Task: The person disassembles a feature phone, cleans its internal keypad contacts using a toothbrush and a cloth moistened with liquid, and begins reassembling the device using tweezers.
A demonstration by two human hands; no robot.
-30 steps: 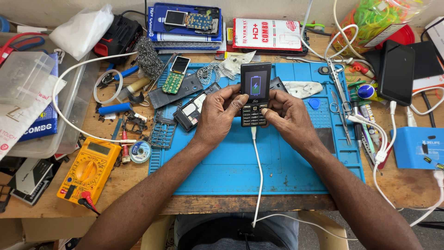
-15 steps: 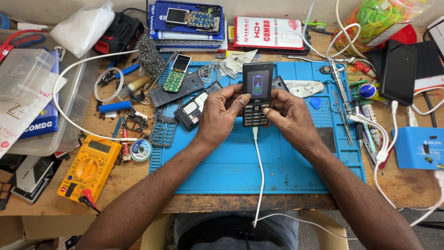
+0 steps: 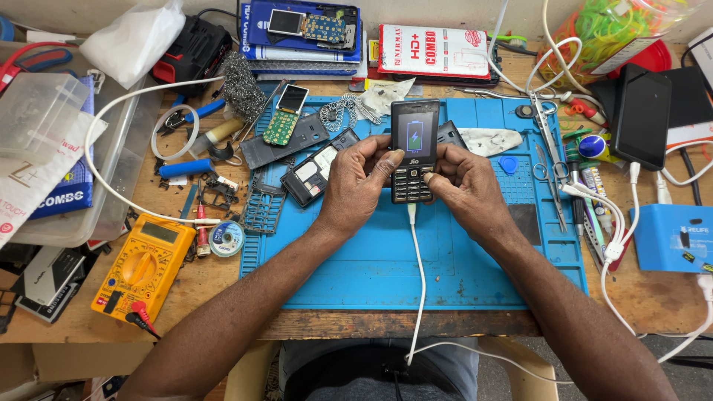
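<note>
Head view: 2 bare hands meet over the middle of a blue work mat on a wooden bench. Between them they hold a black keypad phone, upright in the picture, its lit screen showing a battery symbol. The left hand is closed around the phone's left edge, thumb lying across toward the keypad. The right hand is closed on the right edge, fingertips curled at the keys. A white cable is plugged into the phone's near end and runs down off the near edge of the bench.

Just left of the left hand lie an opened phone body and, farther away, a green circuit board with a small screen. A yellow multimeter sits near the left, off the mat, with a small spool of solder wire beside it. A clear plastic tub stands at the far left. On the right, scissors lie along the mat's edge, a black smartphone rests beyond them, and a blue box sits at the right edge. A red-and-white packet lies at the far side.
</note>
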